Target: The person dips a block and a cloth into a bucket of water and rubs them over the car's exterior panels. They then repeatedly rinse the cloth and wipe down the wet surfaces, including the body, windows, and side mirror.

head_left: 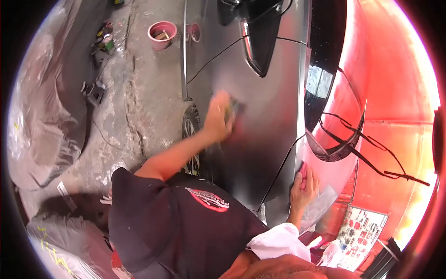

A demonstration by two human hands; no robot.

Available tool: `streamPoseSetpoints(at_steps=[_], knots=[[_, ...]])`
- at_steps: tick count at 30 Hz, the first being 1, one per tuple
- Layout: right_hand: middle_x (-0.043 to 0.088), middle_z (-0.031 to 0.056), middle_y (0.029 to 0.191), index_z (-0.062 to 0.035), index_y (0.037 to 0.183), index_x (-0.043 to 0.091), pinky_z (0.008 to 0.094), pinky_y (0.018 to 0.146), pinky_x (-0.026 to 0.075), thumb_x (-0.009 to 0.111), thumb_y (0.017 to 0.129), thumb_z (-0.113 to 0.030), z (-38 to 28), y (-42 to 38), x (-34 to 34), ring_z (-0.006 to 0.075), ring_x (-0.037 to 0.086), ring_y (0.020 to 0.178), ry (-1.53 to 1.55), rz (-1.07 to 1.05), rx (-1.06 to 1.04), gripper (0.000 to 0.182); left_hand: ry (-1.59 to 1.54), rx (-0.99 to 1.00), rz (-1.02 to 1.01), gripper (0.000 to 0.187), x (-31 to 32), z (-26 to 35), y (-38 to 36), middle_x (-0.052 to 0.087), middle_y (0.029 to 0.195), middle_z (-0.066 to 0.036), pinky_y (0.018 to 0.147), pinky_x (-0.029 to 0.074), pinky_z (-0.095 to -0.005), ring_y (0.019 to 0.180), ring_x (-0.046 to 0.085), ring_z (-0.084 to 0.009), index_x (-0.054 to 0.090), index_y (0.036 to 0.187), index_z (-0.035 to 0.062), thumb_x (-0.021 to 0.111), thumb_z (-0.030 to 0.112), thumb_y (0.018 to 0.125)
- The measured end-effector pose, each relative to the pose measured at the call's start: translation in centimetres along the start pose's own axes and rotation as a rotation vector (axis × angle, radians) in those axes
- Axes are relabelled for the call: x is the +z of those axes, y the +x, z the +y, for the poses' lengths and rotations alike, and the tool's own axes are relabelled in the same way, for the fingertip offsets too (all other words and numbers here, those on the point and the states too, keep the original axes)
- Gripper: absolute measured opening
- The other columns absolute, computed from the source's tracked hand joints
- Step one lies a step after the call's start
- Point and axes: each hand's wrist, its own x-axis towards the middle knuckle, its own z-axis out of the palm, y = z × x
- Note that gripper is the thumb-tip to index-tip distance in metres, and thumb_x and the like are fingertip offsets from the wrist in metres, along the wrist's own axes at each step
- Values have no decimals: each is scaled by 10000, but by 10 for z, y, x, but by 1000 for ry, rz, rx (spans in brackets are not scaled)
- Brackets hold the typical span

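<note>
My left hand (219,117) is blurred against the dark grey car side panel (265,111), its fingers closed round a small greenish pad (228,113). Lower right, my right hand (304,188) touches the panel's edge beside the pinkish surface, fingers bent over a small pink piece (303,171). The pad's far side is hidden. A lighter, hazy patch shows on the panel around my left hand.
The view lies sideways. A car wheel (191,125) is left of the panel, a dark handle or trim (260,60) above. A pink bucket (162,36) stands on the concrete floor (153,102). Covered shapes (51,111) line the left. Wiper-like black arms (371,162) hang right.
</note>
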Motion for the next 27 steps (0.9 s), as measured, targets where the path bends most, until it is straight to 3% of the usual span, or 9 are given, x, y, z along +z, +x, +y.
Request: streamPoseSetpoints(at_steps=[1, 4, 6, 12, 13, 18, 22, 24, 27], knots=[[684, 119, 1062, -35, 1117, 693, 406, 857, 473, 687, 854, -112, -5, 12, 7, 283, 621, 948, -10, 4, 15, 275, -40, -87, 131, 689, 12, -33, 51, 244, 1532, -298, 1188, 151, -502, 1448, 195, -425, 202, 1470, -109, 456, 297, 975], [658, 92, 1017, -52, 1024, 690, 414, 834, 459, 724, 801, -77, -22, 56, 28, 299, 596, 934, 97, 4, -60, 228, -102, -570, 47, 773, 12, -84, 166, 188, 1559, -288, 1198, 165, -434, 1467, 182, -364, 156, 1487, -107, 319, 471, 999], [607, 70, 894, -99, 893, 675, 404, 774, 438, 726, 800, -123, -48, 96, 36, 288, 562, 874, 64, -116, -464, 109, -86, -563, 41, 771, 16, -83, 161, 184, 1565, -279, 1200, 163, -421, 1474, 163, -357, 142, 1496, -95, 324, 465, 997], [565, 17, 821, -182, 872, 648, 412, 739, 432, 673, 818, -233, -61, 233, 105, 259, 540, 861, -242, -191, -760, 79, -172, -622, -177, 749, -12, -74, 99, 294, 1510, -302, 1173, 228, -423, 1429, 275, -380, 220, 1486, -58, 296, 505, 998], [572, 12, 825, -177, 849, 635, 408, 746, 434, 670, 807, -228, -68, 255, 117, 245, 546, 870, -251, -140, -769, 74, -230, -606, -87, 731, -22, -62, 94, 469, 1364, -336, 1098, 325, -455, 1312, 432, -434, 393, 1394, -57, 291, 546, 993], [585, 2, 852, -165, 818, 599, 400, 800, 435, 632, 785, -199, -94, 317, 161, 218, 553, 889, -319, 61, -785, 58, -319, -740, 347, 742, -52, -40, 79, 617, 1150, -322, 984, 408, -476, 1168, 547, -467, 579, 1196, -65, 272, 578, 989], [585, 39, 1103, -130, 1048, 639, 441, 903, 422, 593, 830, -209, -111, 267, 176, 248, 520, 1082, -527, 84, -789, 236, -301, -714, 427, 752, -73, -45, 63, 629, 1141, -305, 975, 420, -462, 1147, 573, -429, 596, 1195, -51, 283, 599, 985], [547, 52, 1248, -101, 1161, 624, 496, 1003, 374, 558, 820, -208, -118, 204, 181, 274, 463, 1211, -455, -187, -688, 364, -215, -670, 443, 754, -79, -45, 56, 644, 1125, -285, 966, 431, -448, 1126, 596, -396, 611, 1181, -50, 301, 608, 983], [526, 84, 1333, -85, 1190, 630, 535, 1095, 319, 574, 801, -231, -106, 106, 207, 311, 433, 1253, -358, -47, -839, 419, -199, -780, 246, 586, -84, -43, 37, 665, 1048, -283, 884, 478, -475, 1028, 630, -437, 639, 1091, -36, 425, 499, 982]])
